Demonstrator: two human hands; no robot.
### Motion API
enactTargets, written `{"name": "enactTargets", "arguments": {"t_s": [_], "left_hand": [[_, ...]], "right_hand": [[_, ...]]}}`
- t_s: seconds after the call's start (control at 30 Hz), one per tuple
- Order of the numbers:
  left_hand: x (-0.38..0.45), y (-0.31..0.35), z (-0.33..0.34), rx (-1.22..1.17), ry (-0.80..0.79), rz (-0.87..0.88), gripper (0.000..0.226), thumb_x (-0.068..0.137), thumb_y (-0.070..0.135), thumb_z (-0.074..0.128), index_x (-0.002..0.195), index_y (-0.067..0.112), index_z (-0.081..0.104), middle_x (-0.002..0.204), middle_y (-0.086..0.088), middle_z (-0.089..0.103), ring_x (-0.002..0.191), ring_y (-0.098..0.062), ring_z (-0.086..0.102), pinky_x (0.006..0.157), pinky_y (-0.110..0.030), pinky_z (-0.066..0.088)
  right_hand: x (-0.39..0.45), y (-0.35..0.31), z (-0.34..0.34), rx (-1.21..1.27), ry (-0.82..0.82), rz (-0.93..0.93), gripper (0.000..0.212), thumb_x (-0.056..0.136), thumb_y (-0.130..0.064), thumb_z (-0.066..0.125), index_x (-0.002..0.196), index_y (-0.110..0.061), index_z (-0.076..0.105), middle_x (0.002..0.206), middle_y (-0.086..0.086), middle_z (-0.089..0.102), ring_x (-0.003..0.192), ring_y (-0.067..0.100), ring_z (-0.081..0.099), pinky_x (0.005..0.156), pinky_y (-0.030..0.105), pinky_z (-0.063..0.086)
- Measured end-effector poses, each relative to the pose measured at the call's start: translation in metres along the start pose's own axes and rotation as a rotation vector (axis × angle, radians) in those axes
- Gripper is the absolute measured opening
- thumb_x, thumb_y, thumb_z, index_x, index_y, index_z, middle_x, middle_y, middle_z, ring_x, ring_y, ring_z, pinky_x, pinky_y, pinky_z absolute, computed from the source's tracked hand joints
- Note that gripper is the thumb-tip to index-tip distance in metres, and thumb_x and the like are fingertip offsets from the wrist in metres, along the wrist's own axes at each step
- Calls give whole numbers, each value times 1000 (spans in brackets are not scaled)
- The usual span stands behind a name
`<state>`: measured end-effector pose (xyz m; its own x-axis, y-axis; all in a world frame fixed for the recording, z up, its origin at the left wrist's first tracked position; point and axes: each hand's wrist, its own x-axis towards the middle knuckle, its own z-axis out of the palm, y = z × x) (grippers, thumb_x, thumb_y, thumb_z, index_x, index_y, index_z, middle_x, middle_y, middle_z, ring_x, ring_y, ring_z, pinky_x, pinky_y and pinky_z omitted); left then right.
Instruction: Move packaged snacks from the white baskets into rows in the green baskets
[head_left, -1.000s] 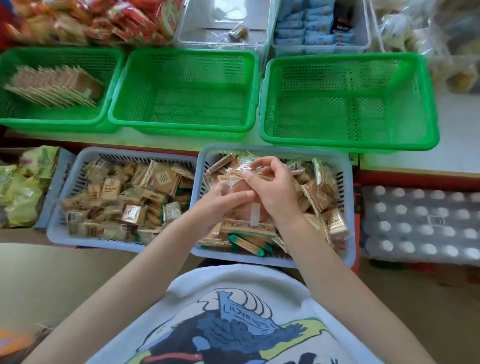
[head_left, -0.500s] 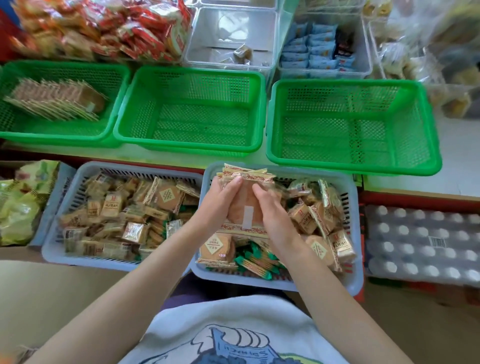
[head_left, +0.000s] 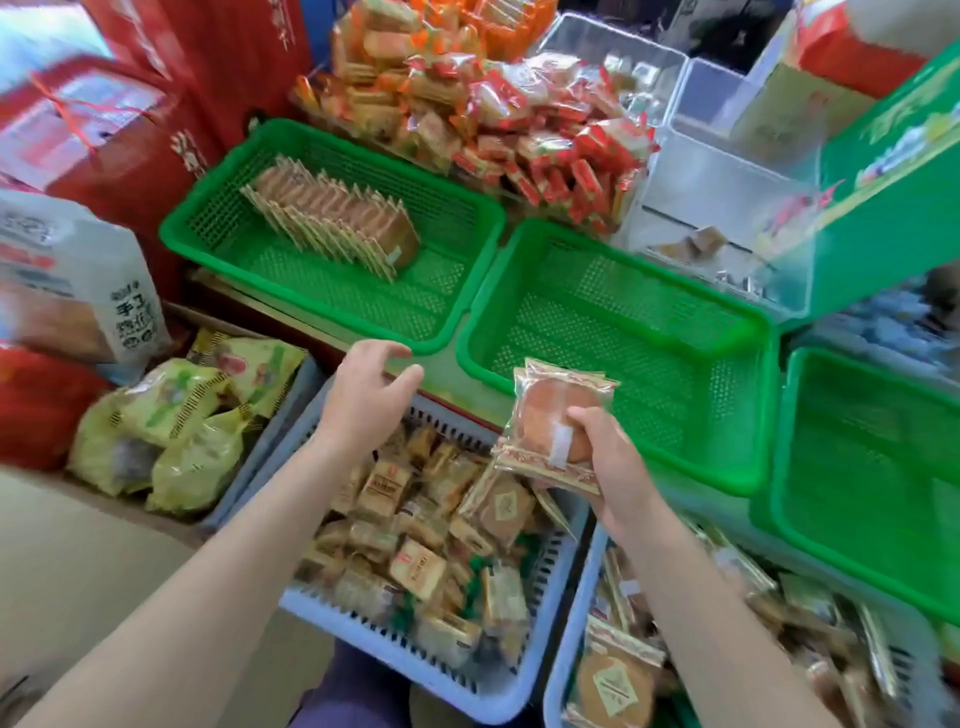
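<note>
From where I sit, the change is plain: half a second ago both hands pressed the stack of wrapped cakes (head_left: 553, 431) together over the white basket (head_left: 498, 696); now my right hand (head_left: 610, 462) alone grips it, lifted just short of the empty middle green basket (head_left: 613, 364). The left hand (head_left: 371, 395) has let go — fingers loose, holding nothing — reaching toward the far green basket (head_left: 332, 244) with its started row (head_left: 332, 218). I'd judge placement comes next.
</note>
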<state>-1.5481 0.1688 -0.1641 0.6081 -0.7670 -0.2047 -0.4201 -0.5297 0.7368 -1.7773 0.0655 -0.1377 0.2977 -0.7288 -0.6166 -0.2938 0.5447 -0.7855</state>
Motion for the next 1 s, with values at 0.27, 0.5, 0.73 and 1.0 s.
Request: {"name": "enactTargets", "arguments": {"t_s": [0.27, 0.5, 0.73, 1.0], "left_hand": [[151, -118, -85, 612, -132, 78, 72, 90, 78, 34, 135, 28, 57, 145, 1, 52, 142, -23, 36, 122, -52, 1], [174, -144, -87, 556, -149, 195, 87, 71, 92, 20, 99, 28, 72, 112, 5, 65, 119, -24, 53, 115, -45, 8], [176, -159, -75, 451, -32, 294, 70, 78, 83, 36, 81, 23, 72, 93, 3, 67, 101, -28, 60, 111, -46, 16], [175, -163, -72, 433, -4, 318, 69, 81, 83, 36, 86, 24, 71, 95, 5, 65, 104, -26, 57, 114, -46, 12]], "right_hand": [[159, -95, 183, -179, 2, -26, 67, 77, -49, 63, 125, -4, 56, 102, 13, 74, 80, 30, 73, 51, 34, 56], [259, -109, 255, -560, 260, 23, 74, 79, -46, 62, 134, 1, 44, 123, 13, 61, 105, 34, 63, 81, 42, 57], [297, -87, 300, -703, 231, 76, 100, 92, -54, 63, 157, -5, 6, 156, 21, 35, 134, 44, 45, 102, 54, 48], [300, -92, 305, -478, 236, 234, 96, 95, -59, 54, 160, -21, -6, 150, 18, 45, 70, 28, 70, 62, 40, 60]]}}
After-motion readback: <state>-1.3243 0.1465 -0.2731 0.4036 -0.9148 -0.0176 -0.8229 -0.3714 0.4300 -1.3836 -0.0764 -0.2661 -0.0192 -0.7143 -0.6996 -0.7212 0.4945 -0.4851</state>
